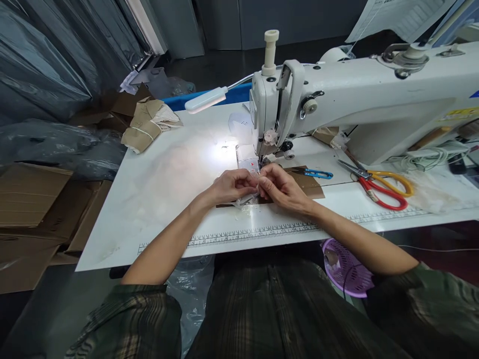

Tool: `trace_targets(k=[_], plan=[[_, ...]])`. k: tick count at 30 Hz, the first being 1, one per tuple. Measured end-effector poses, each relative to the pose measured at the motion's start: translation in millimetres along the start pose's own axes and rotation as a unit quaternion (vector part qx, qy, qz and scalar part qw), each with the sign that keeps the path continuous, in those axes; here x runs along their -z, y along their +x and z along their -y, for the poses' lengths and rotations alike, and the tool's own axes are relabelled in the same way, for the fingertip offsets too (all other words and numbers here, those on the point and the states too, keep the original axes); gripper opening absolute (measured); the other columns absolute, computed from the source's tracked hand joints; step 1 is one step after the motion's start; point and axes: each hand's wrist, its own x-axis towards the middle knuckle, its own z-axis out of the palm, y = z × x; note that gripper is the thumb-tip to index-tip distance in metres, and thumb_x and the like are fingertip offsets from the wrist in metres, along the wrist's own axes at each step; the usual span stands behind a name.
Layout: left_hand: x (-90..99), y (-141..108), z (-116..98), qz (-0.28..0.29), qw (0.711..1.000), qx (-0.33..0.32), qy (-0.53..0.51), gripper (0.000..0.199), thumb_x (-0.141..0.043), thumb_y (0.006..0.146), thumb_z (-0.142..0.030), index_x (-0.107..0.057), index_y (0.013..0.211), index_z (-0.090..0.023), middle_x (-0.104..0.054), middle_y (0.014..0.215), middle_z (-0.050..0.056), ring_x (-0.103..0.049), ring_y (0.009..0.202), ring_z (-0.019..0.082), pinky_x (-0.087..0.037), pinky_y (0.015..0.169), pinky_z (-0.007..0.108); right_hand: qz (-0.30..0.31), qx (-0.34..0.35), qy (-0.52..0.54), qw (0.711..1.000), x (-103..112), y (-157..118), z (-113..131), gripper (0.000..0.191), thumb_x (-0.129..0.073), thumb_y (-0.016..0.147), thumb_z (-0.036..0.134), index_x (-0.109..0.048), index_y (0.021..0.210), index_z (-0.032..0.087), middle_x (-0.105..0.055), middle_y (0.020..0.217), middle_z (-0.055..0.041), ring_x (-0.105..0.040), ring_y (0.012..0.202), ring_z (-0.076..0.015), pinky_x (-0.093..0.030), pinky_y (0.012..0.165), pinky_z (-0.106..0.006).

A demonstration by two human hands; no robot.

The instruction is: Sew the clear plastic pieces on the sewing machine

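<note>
My left hand (pixel 236 186) and my right hand (pixel 280 187) meet just in front of the sewing machine's needle. Fingers of both hands are pinched together on a small piece of thin, whitish sheer fabric (pixel 245 200), most of which they cover. The white sewing machine (pixel 269 99) stands over them, its presser foot partly hidden behind my fingertips. Under my hands lies a brown board (pixel 312 190). Blue thread snips (pixel 318 173) rest on it, right of my right hand.
Scissors with red and orange handles (pixel 389 189) lie on the right of the white table (pixel 149 199). A lit lamp (pixel 206 100) hangs at the left of the machine head. A wrapped bundle (pixel 142 130) sits at the back left, cardboard boxes (pixel 33 199) beyond. A purple basket (pixel 350 279) stands below.
</note>
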Motion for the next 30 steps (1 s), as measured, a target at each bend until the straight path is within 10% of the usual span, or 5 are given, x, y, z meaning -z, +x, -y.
trace_targets(k=[7, 15, 20, 25, 30], plan=[[6.4, -1, 2, 0.038, 0.998, 0.014, 0.041, 0.016, -0.058, 0.089, -0.031, -0.065, 0.081, -0.018, -0.073, 0.089, 0.006, -0.064, 0.071, 0.011, -0.052, 0.06, 0.023, -0.053, -0.087, -0.392, 0.914, 34, 4, -22, 0.018, -0.043, 0.095, 0.034, -0.053, 0.097, 0.019, -0.055, 0.062, -0.0032, -0.045, 0.057, -0.0185, -0.033, 0.061, -0.032], [16.6, -1, -34, -0.162, 0.976, -0.071, 0.129, 0.027, -0.071, 0.085, -0.043, -0.064, 0.088, -0.018, -0.07, 0.088, 0.006, -0.066, 0.077, 0.014, -0.056, 0.069, 0.027, -0.077, -0.114, -0.064, 0.988, 29, 6, -21, 0.035, -0.048, 0.096, 0.059, -0.045, 0.091, 0.024, -0.05, 0.066, 0.0033, -0.045, 0.057, -0.0137, -0.037, 0.053, -0.028], [-13.6, 1, -45, -0.095, 0.913, -0.134, 0.374, 0.038, -0.074, 0.083, -0.051, -0.063, 0.09, -0.015, -0.069, 0.092, 0.009, -0.066, 0.083, 0.022, -0.056, 0.072, 0.034, -0.076, -0.132, 0.016, 0.988, 24, 7, -17, 0.041, -0.054, 0.092, 0.066, -0.046, 0.092, 0.025, -0.047, 0.061, 0.0061, -0.042, 0.053, -0.0123, -0.036, 0.049, -0.027], [-34.2, 16, -30, -0.099, 0.823, -0.128, 0.545, 0.013, -0.062, 0.092, -0.023, -0.066, 0.085, -0.014, -0.068, 0.084, 0.012, -0.065, 0.076, 0.023, -0.053, 0.067, 0.036, -0.081, -0.149, 0.038, 0.985, 27, 7, -12, 0.041, -0.054, 0.092, 0.066, -0.046, 0.09, 0.025, -0.046, 0.057, 0.0072, -0.037, 0.049, -0.0111, -0.031, 0.045, -0.026], [-18.1, 11, -32, -0.085, 0.922, -0.099, 0.363, 0.016, -0.057, 0.096, -0.023, -0.07, 0.087, -0.017, -0.071, 0.087, 0.006, -0.068, 0.076, 0.017, -0.056, 0.067, 0.03, -0.125, -0.162, -0.009, 0.979, 31, 6, -19, 0.035, -0.055, 0.093, 0.058, -0.049, 0.09, 0.024, -0.045, 0.057, 0.0072, -0.04, 0.049, -0.0113, -0.031, 0.046, -0.026]])
